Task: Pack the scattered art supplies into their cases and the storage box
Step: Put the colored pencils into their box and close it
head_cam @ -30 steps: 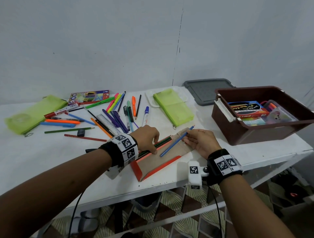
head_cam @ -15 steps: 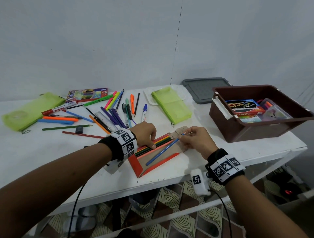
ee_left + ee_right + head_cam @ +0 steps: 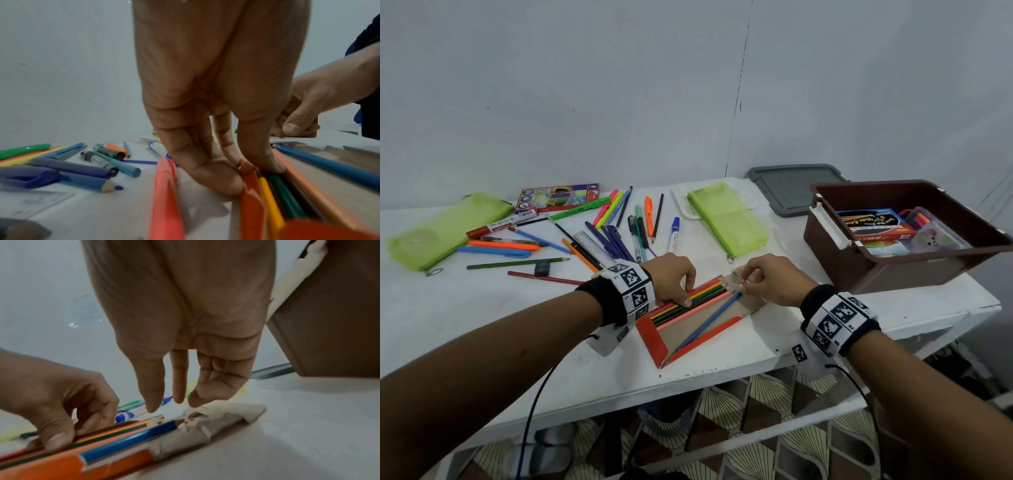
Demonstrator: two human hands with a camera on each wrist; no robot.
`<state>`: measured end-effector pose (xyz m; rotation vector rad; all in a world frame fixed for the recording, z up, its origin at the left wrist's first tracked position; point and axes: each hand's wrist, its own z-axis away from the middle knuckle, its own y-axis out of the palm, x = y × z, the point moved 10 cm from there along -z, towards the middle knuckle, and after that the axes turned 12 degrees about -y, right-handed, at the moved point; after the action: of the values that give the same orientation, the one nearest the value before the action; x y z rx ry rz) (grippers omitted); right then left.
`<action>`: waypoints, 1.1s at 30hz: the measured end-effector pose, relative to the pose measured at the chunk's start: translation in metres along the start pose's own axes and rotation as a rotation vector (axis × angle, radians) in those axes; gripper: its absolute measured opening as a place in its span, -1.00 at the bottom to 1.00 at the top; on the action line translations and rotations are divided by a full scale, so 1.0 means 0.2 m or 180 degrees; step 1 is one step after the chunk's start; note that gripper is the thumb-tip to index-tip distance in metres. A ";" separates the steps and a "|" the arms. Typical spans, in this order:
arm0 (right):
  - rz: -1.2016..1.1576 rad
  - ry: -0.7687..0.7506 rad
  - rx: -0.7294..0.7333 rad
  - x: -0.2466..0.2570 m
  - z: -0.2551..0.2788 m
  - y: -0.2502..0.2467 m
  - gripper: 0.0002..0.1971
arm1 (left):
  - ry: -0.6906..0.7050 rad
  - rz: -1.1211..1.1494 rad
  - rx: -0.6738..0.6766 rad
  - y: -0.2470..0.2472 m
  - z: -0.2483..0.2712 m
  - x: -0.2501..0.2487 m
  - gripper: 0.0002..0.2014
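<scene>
The open orange pencil box (image 3: 654, 337) lies at the front edge of the white worktop (image 3: 482, 308). The left hand (image 3: 671, 279) pinches the box's far wall, thumb pressing on the row of pencils (image 3: 688, 299) inside. A blue pencil (image 3: 709, 320) lies slanted across the box. The right hand (image 3: 770, 281) hovers over its tip with relaxed, straight fingers (image 3: 179, 386), gripping nothing. The brown storage box (image 3: 893, 270) stands to the right.

It looks like a plain room in a home, used as a study corner. A white-painted desk (image 3: 722, 370) stands against bare grey-white walls (image 3: 619, 102) over a patterned tiled floor (image 3: 756, 445), strewn with pens (image 3: 616, 240) and pencil pouches (image 3: 727, 219).
</scene>
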<state>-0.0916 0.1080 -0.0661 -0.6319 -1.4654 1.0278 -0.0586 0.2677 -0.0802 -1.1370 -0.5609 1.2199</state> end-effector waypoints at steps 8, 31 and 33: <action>0.0836 -0.1047 0.0878 0.30 -0.04 0.17 -0.81 | 0.0147 -0.0124 -0.0077 0.02 -0.02 -0.02 -0.65; 0.0991 -0.1407 0.0849 0.36 -0.03 0.21 -0.87 | 0.0141 0.0125 -0.0242 -0.01 -0.01 0.01 -0.66; 0.0799 -0.1465 0.0930 0.40 -0.02 0.24 -0.88 | 0.0113 0.0143 -0.0261 0.00 0.00 0.01 -0.65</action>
<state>-0.1091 0.2001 -0.0676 -0.3859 -1.6066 1.6305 -0.0568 0.2699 -0.0804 -1.2439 -0.5655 1.2222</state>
